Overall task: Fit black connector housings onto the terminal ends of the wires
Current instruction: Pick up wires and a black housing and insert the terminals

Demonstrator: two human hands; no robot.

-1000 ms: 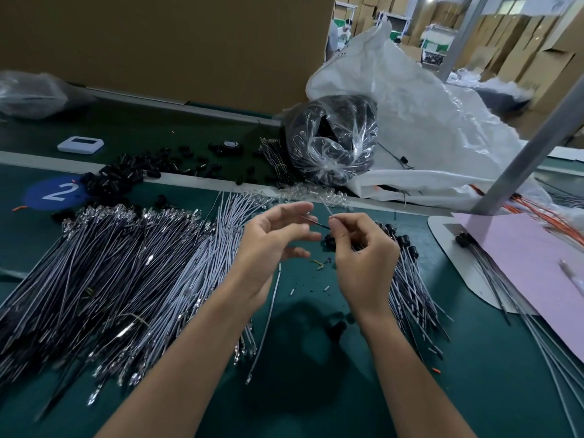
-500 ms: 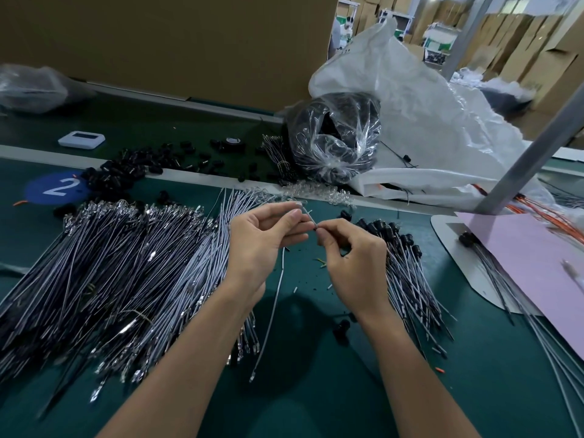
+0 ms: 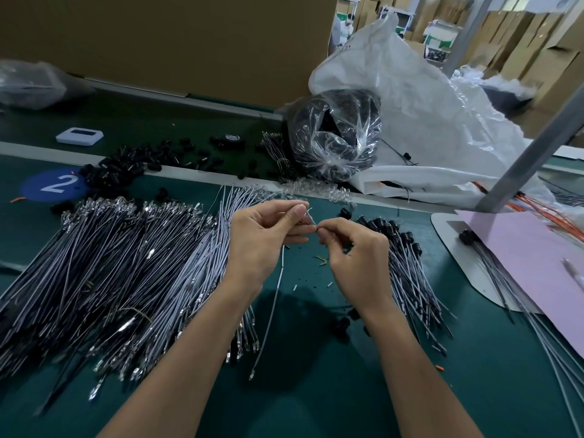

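1. Hands: two in view. The left hand (image 3: 268, 238) pinches one thin grey wire (image 3: 274, 301) between thumb and fingers. The right hand (image 3: 357, 257) pinches the same wire's upper end, its fingertips almost touching the left's.
2. That wire hangs from the left hand down towards the green table mat (image 3: 316, 399), with a metal terminal at its lower tip.
3. We see two heaps on the mat, neither countable: bare grey wires with metal terminals (image 3: 110, 273) left of the hands, and grey wires capped with black connector housings (image 3: 407, 263) right of them.
4. Loose black plastic housings (image 3: 126, 165) are scattered far left, beside one blue round sticker marked 2 (image 3: 52, 184). Too many for us to count.
5. One clear plastic bag of black parts (image 3: 335, 137) is at the back, with one white woven sack (image 3: 426, 121) beside it.
6. We cannot tell whether the right fingers hold a housing, because the fingertips hide it. The left heap and one pink sheet (image 3: 537, 267) are cut off at the frame edges.
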